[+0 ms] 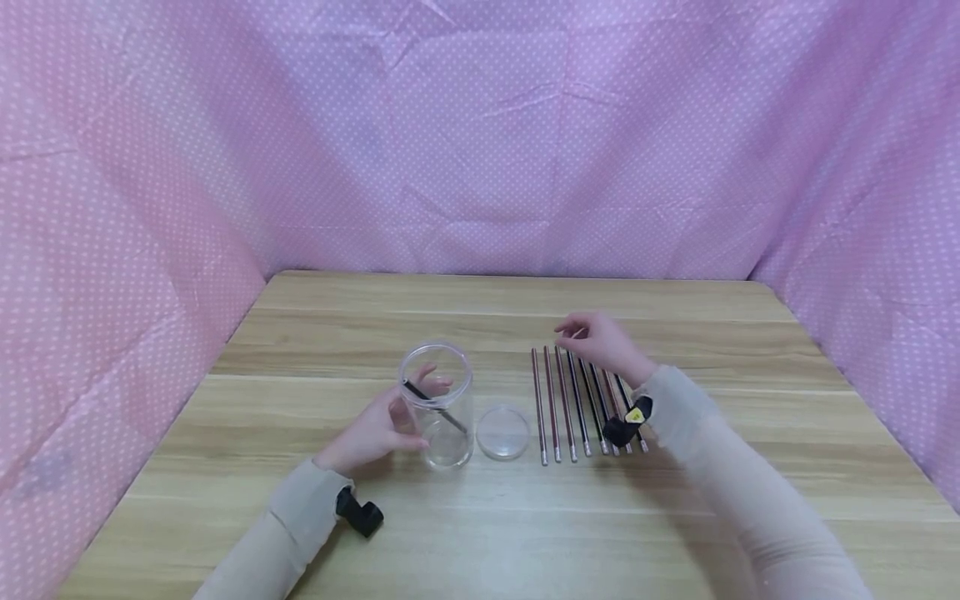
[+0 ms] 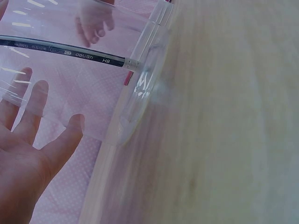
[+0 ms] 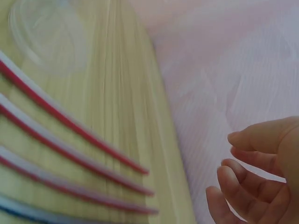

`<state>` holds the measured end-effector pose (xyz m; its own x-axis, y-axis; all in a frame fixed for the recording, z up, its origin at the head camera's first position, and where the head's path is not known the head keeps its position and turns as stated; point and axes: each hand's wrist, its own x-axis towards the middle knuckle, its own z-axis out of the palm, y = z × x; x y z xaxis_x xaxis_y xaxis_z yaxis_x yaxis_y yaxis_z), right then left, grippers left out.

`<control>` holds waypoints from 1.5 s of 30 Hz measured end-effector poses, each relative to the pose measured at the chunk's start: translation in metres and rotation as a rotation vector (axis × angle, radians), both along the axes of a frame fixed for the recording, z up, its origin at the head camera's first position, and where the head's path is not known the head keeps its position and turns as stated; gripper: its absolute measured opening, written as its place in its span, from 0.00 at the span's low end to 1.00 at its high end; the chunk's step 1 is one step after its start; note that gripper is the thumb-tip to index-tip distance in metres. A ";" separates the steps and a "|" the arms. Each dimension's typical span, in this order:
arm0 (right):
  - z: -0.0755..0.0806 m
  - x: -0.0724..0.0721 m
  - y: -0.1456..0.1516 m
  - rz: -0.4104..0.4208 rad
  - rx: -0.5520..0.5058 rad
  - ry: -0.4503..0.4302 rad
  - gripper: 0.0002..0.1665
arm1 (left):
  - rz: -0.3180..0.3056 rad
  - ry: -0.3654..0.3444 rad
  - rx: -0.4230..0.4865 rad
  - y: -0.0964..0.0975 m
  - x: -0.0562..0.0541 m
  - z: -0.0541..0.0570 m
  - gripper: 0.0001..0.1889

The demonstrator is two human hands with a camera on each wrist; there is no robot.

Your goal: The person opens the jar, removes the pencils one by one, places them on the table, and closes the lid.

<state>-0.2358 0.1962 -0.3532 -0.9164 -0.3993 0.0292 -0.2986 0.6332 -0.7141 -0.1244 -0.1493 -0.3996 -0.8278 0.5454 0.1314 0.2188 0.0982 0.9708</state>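
My left hand (image 1: 375,429) grips a clear jar (image 1: 460,404) standing uncapped on the table, thumb at the near side and fingers round behind it. Inside leans a black pencil (image 2: 84,55) printed "HB", its metal-ended tip down at the jar's base. To the right, several pencils lie side by side in a row, red ones (image 1: 551,404) at the left and dark ones (image 1: 578,402) among the rest. Over the far ends of this row hovers my right hand (image 1: 603,342), fingers loosely bent, nothing between them. The right wrist and sleeve hide part of the row.
A round clear lid (image 1: 502,433) lies between the jar and the pencils. The wooden table (image 1: 337,317) is bordered at the back and sides by pink dotted cloth (image 1: 480,167). A black wrist camera (image 1: 362,515) sits on the left sleeve.
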 end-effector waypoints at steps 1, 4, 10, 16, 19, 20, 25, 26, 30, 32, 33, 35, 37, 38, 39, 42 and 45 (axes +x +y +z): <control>0.002 0.003 -0.004 0.014 -0.005 0.014 0.16 | -0.001 -0.001 0.001 0.000 0.000 0.000 0.51; 0.009 0.011 -0.015 0.050 -0.028 0.043 0.15 | -0.004 -0.005 -0.002 0.000 0.000 -0.002 0.51; 0.028 0.028 -0.036 0.114 -0.088 0.087 0.12 | -0.005 0.002 0.004 0.000 -0.001 -0.003 0.51; 0.047 0.048 -0.060 0.250 -0.205 0.114 0.14 | -0.019 0.002 0.018 0.000 -0.001 0.000 0.51; 0.056 0.058 -0.072 0.352 -0.247 0.166 0.15 | -0.023 -0.005 0.022 0.000 0.001 0.001 0.50; 0.059 0.060 -0.075 0.384 -0.257 0.196 0.15 | -0.023 -0.006 0.022 0.001 0.001 0.001 0.50; 0.069 0.066 -0.091 0.523 -0.249 0.421 0.17 | -0.007 -0.009 0.004 0.001 0.001 0.001 0.50; 0.071 0.067 -0.094 0.543 -0.238 0.466 0.17 | -0.003 -0.007 0.000 0.001 0.001 0.001 0.50; 0.078 0.072 -0.102 0.617 -0.169 0.619 0.21 | 0.015 -0.024 -0.018 0.001 0.001 0.001 0.50; 0.080 0.074 -0.106 0.651 -0.127 0.670 0.24 | 0.012 -0.035 -0.018 0.001 0.001 0.001 0.50; 0.080 0.075 -0.107 0.671 -0.106 0.690 0.25 | 0.009 -0.040 -0.017 0.001 0.001 0.001 0.50; 0.081 0.077 -0.110 0.714 -0.071 0.714 0.26 | 0.003 -0.045 -0.009 0.001 0.002 0.002 0.50; 0.080 0.079 -0.113 0.744 -0.029 0.725 0.27 | -0.005 -0.045 0.006 0.002 0.002 0.003 0.48; 0.080 0.080 -0.114 0.756 -0.010 0.726 0.27 | -0.004 -0.045 0.007 0.002 0.002 0.003 0.47; 0.079 0.080 -0.115 0.765 0.011 0.729 0.27 | 0.001 -0.045 0.000 0.002 0.002 0.003 0.46; 0.078 0.082 -0.118 0.776 0.067 0.722 0.29 | 0.039 -0.057 -0.041 0.002 0.003 0.003 0.41; 0.076 0.083 -0.120 0.777 0.121 0.703 0.30 | 0.065 -0.071 -0.077 0.002 0.004 0.003 0.38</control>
